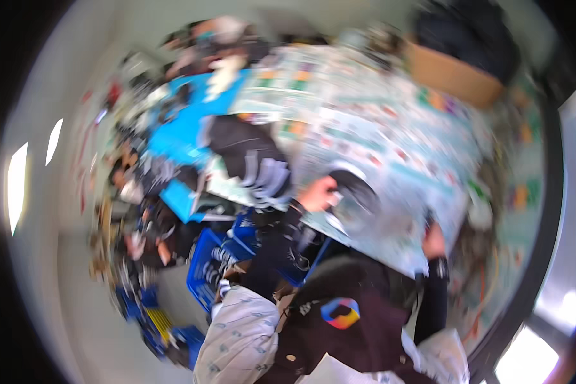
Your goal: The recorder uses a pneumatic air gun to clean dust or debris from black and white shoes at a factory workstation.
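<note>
My left hand [318,195] is closed on the near-left edge of a black curved piece with a pale rim [358,192], which lies on the table; blur hides what kind of thing it is. At the table's near right edge, my right hand [434,241] is closed around a small dark object [428,219] too smeared to name. Left of my left hand is a pile of black pieces with pale stripes [256,157].
Printed sheets cover the table [390,131]. A blue sheet [179,131] lies left, with people working beyond it. Below the table's left edge stands a blue crate [200,272] of striped items. A cardboard box [451,77] with black material sits far right.
</note>
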Tool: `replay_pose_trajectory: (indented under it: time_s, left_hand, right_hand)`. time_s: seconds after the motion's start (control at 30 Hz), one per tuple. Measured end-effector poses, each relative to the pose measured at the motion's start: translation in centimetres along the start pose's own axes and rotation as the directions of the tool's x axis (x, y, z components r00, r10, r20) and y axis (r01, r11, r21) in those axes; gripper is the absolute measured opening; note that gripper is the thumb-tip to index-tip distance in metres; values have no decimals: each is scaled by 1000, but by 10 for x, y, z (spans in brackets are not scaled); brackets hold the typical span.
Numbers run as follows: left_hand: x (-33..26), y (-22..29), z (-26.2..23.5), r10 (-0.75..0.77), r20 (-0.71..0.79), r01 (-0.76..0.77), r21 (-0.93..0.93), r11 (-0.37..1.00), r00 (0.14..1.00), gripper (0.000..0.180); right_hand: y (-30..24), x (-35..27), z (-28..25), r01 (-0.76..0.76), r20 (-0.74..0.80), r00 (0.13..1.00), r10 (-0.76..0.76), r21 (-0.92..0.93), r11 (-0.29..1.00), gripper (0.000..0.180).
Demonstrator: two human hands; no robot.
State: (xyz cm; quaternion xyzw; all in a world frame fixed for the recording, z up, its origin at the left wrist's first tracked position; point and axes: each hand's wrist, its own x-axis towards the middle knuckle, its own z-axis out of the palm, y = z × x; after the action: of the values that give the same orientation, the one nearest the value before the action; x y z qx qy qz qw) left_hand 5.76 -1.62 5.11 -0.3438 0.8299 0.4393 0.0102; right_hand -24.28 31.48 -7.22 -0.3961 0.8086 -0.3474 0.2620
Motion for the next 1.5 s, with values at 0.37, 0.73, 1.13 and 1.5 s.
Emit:
replay_pose_trajectory:
  time_s: [0.37, 0.73, 1.13, 1.5]
  left_hand:
    - [-110, 26, 10, -299, -192, 62, -740, 670, 935, 41]
    - [-208, 26, -70, -225, -702, -188, -460, 868, 676, 28]
    - [-396, -172, 26, -834, -456, -228, -888, 400, 311, 24]
    - [-425, -328, 142, -990, -138, -362, -925, 114, 41, 26]
  right_hand:
    - [-5, 46, 13, 171, -72, 975, -208, -345, 923, 40]
    - [-80, 30, 23, 167, 56, 986, -158, -391, 905, 27]
    - [-115, 54, 60, 284, 254, 950, -180, -475, 833, 24]
    - [-144, 32, 76, 358, 329, 922, -204, -524, 772, 25]
